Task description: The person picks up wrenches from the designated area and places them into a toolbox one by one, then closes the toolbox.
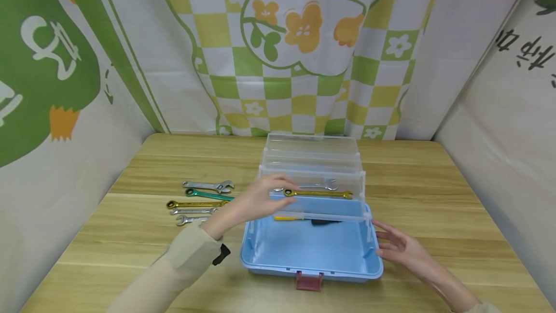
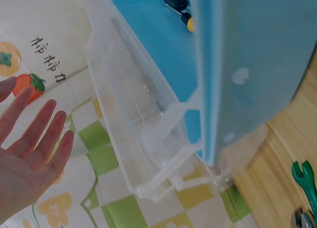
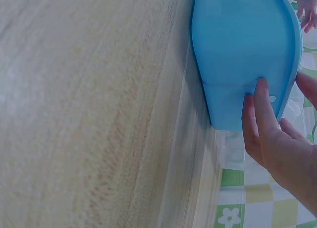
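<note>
Gold wrench (image 1: 319, 193) crosswise, open end right; left grip (image 1: 267, 198) spread, right grip (image 1: 400, 249) straight-fingered.

Blue toolbox (image 1: 304, 248), golden wrench (image 1: 319, 193), possibly black handle (image 1: 322, 222)

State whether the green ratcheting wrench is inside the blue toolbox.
No, in the head view the green ratcheting wrench lies on the wooden table, left of the blue toolbox.
</note>
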The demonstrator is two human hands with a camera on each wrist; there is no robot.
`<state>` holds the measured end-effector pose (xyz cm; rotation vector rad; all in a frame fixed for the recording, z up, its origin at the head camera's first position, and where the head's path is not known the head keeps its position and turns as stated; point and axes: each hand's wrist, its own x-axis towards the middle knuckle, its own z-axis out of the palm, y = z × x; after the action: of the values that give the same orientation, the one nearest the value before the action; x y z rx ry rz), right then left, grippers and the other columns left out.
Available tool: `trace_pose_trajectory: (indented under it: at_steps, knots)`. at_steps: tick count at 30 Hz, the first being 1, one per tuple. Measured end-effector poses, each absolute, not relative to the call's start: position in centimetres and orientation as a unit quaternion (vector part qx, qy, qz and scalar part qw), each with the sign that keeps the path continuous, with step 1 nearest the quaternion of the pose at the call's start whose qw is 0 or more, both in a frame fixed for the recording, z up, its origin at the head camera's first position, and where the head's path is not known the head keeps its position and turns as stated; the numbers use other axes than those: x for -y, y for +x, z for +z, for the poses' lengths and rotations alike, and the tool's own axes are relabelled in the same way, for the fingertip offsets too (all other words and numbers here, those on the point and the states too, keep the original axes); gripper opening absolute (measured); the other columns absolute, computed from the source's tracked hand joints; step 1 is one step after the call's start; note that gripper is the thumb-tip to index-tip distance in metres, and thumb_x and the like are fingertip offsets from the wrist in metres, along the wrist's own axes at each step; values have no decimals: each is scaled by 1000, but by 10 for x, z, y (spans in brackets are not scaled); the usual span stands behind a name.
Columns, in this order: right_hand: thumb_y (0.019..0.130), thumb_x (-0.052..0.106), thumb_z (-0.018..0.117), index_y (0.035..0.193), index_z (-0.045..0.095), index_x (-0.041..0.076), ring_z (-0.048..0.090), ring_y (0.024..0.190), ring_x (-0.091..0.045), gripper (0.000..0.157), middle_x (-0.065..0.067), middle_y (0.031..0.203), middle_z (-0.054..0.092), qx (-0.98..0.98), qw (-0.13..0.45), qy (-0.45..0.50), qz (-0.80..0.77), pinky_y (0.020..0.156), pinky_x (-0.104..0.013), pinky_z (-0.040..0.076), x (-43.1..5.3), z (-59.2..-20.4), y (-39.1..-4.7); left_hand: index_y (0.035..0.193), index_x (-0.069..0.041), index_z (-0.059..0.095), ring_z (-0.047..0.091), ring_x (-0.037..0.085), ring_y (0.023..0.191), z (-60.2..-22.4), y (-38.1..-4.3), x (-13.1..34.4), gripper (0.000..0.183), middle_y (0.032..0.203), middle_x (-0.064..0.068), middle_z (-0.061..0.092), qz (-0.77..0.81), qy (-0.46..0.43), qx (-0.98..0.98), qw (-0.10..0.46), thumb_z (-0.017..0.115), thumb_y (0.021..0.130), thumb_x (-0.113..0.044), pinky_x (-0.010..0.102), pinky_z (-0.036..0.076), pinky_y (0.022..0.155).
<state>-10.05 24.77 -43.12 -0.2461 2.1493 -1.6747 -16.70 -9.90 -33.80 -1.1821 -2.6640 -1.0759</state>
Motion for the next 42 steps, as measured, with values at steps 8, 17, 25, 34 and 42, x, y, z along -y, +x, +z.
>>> trace_pose_trajectory:
  at_steps: [8,17,25,34,42]
  knots:
    - [82,13,60,139,19,2,42,113,-43,71,-34,131,29,-768,207,-77,-601,85,-34,46,-248,-432,-102,104,-11,65,52,19,106,-346,-161,124,23,110,4,58,-373,-360,853,65,64,81,-14,35,43,89]
    - [84,12,58,139,18,0,42,112,-44,69,-36,130,28,-765,204,-91,-604,85,-36,46,-248,-431,-100,100,-6,65,54,23,103,-367,-156,153,21,107,6,60,-390,-316,861,87,64,81,-12,41,44,85]
    - [84,12,59,139,19,1,42,112,-43,69,-35,131,30,-767,203,-82,-603,86,-36,45,-249,-433,-101,103,-10,64,51,27,107,-379,-152,179,23,110,6,60,-378,-250,889,59,64,81,-16,48,37,92]
    - [84,11,58,139,18,1,43,113,-41,68,-34,131,29,-761,207,-84,-609,85,-32,46,-249,-432,-101,102,-14,64,50,30,108,-390,-149,199,23,115,9,57,-363,-205,908,30,64,81,-23,49,42,87]
    - [84,13,59,139,19,1,43,112,-41,69,-35,131,29,-765,207,-80,-605,86,-34,46,-249,-434,-102,99,-11,65,56,30,97,-404,-151,215,22,103,6,61,-354,-186,916,31,65,80,-22,48,45,80]
